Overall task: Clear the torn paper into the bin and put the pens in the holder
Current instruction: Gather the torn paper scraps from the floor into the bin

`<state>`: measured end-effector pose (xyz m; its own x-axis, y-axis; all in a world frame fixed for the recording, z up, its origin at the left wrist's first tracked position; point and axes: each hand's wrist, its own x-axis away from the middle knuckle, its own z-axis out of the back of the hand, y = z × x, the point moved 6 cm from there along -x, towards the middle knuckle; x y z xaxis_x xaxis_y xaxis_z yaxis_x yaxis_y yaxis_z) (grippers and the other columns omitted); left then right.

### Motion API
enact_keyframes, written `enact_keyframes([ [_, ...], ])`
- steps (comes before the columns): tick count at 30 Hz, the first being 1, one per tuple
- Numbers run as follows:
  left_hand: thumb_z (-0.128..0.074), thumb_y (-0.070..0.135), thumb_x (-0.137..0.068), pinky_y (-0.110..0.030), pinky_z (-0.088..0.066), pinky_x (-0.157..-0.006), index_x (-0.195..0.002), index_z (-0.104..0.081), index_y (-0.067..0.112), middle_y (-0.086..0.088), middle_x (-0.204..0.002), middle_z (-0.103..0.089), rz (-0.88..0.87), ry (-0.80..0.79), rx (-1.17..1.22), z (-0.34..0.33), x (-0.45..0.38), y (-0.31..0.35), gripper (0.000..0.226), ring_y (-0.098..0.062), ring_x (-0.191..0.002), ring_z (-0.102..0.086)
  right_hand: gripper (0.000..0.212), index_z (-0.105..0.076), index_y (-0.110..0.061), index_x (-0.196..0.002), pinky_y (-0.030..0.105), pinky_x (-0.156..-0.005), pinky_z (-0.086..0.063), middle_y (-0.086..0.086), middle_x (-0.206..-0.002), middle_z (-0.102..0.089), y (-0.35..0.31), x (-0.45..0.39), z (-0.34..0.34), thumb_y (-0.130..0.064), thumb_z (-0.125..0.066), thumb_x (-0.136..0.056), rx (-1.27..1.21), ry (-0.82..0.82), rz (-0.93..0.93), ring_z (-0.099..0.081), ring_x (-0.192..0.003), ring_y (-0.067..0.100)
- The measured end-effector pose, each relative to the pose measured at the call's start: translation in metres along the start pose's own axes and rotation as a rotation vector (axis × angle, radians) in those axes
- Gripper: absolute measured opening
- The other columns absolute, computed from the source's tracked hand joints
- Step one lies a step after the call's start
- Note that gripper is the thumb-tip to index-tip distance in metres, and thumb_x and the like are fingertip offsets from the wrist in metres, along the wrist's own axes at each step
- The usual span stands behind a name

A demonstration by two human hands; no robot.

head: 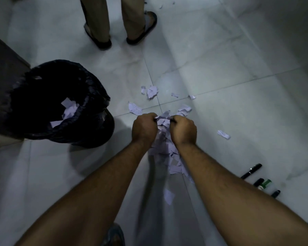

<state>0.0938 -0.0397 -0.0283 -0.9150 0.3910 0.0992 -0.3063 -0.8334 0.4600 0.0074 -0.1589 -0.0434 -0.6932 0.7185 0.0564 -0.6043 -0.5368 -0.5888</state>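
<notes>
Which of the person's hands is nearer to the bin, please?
Left. The left hand is just right of the bin, gripping the paper; the right hand grips the same bunch on its far side.

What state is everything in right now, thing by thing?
Bin: upright, black-lined, some paper inside.
Paper bunch: gripped between both hands.
Loose scraps: scattered on the floor.
Pens: lying on the floor.
Left hand: closed on paper.
Right hand: closed on paper.
</notes>
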Motion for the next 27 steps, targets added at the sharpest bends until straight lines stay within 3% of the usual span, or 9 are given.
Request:
enact_keyframes([
  [5, -0.05, 0.016, -0.091, -0.029, -0.037, -0.063, -0.076, -0.065, 0.012, -0.013, -0.086, -0.071, 0.087, 0.077, 0.062, 0.066, 0.01, 0.004, 0.022, -0.036, -0.083, -0.063, 0.023, -0.075, -0.007, -0.089, 0.025, -0.063, -0.035, 0.016, -0.09, -0.074, -0.054, 0.005, 0.033, -0.013, -0.053, -0.095, -0.251, 0.022, -0.077, -0.065, -0.082, 0.034],
  [8, -0.051, 0.009, -0.085, -0.026, -0.032, -0.06, -0.067, -0.056, 0.016, -0.009, -0.079, -0.069, 0.149, 0.124, 0.136, 0.115, 0.014, 0.007, 0.02, -0.03, -0.075, -0.06, 0.028, -0.058, -0.012, -0.065, 0.029, -0.059, -0.033, 0.016, -0.071, -0.064, -0.095, 0.005, 0.043, -0.017, -0.055, -0.092, -0.375, 0.027, -0.098, -0.054, -0.067, 0.032],
  [12, -0.053, 0.004, -0.081, -0.024, -0.034, -0.058, -0.067, -0.063, 0.01, -0.009, -0.066, -0.064, 0.191, 0.22, 0.247, 0.188, 0.012, -0.004, 0.019, -0.027, -0.065, -0.059, 0.046, -0.037, -0.012, -0.052, 0.03, -0.055, -0.029, 0.001, -0.053, -0.037, -0.159, 0.004, 0.049, -0.023, -0.058, -0.092, -0.485, -0.029, -0.108, -0.034, -0.059, 0.026],
  [14, -0.052, 0.003, -0.079, -0.024, -0.032, -0.055, -0.054, -0.05, 0.012, -0.002, -0.053, -0.051, 0.234, 0.279, 0.286, 0.218, 0.009, -0.02, 0.026, -0.019, -0.055, -0.049, 0.046, -0.039, -0.011, -0.052, 0.031, -0.053, -0.032, 0.001, -0.049, -0.036, -0.191, 0.003, 0.047, -0.024, -0.06, -0.091, -0.516, -0.062, -0.085, -0.033, -0.052, 0.023],
  [16, -0.053, 0.006, -0.079, -0.025, -0.036, -0.053, -0.056, -0.054, 0.011, -0.002, -0.053, -0.055, 0.269, 0.345, 0.297, 0.245, 0.005, -0.046, 0.024, -0.018, -0.056, -0.052, 0.045, -0.044, -0.01, -0.055, 0.034, -0.056, -0.041, 0.003, -0.052, -0.043, -0.228, 0.004, 0.039, -0.031, -0.06, -0.091, -0.53, -0.088, -0.035, -0.04, -0.053, 0.026],
  [19, -0.055, 0.013, -0.083, -0.029, -0.049, -0.068, -0.087, -0.074, 0.012, -0.009, -0.084, -0.074, 0.289, 0.437, 0.215, 0.277, 0.0, -0.086, 0.02, -0.027, -0.079, -0.066, 0.039, -0.045, -0.01, -0.057, 0.035, -0.057, -0.04, 0.004, -0.056, -0.043, -0.278, 0.006, 0.017, -0.026, -0.06, -0.089, -0.485, -0.162, 0.065, -0.042, -0.062, 0.03],
  [21, -0.053, 0.014, -0.089, -0.027, -0.042, -0.066, -0.095, -0.075, 0.014, -0.008, -0.094, -0.073, 0.318, 0.453, 0.13, 0.29, -0.003, -0.113, 0.022, -0.025, -0.082, -0.063, 0.036, -0.044, -0.012, -0.058, 0.029, -0.058, -0.035, 0.003, -0.056, -0.047, -0.307, 0.011, -0.001, -0.024, -0.058, -0.089, -0.445, -0.207, 0.157, -0.044, -0.063, 0.028],
  [25, -0.053, 0.015, -0.093, -0.027, -0.036, -0.066, -0.098, -0.072, 0.011, -0.011, -0.103, -0.069, 0.432, 0.334, -0.007, 0.28, -0.01, -0.159, 0.02, -0.026, -0.084, -0.058, 0.042, -0.062, -0.013, -0.069, 0.026, -0.061, -0.036, 0.007, -0.074, -0.07, -0.339, 0.024, -0.031, -0.041, -0.048, -0.097, -0.345, -0.342, 0.311, -0.06, -0.07, 0.027],
  [27, -0.052, 0.017, -0.093, -0.03, -0.043, -0.067, -0.097, -0.071, 0.01, -0.013, -0.101, -0.07, 0.427, 0.218, -0.021, 0.267, -0.014, -0.171, 0.021, -0.03, -0.089, -0.063, 0.031, -0.069, -0.01, -0.082, 0.029, -0.063, -0.039, 0.01, -0.084, -0.072, -0.344, 0.029, -0.048, -0.035, -0.054, -0.093, -0.238, -0.425, 0.356, -0.065, -0.079, 0.029],
])
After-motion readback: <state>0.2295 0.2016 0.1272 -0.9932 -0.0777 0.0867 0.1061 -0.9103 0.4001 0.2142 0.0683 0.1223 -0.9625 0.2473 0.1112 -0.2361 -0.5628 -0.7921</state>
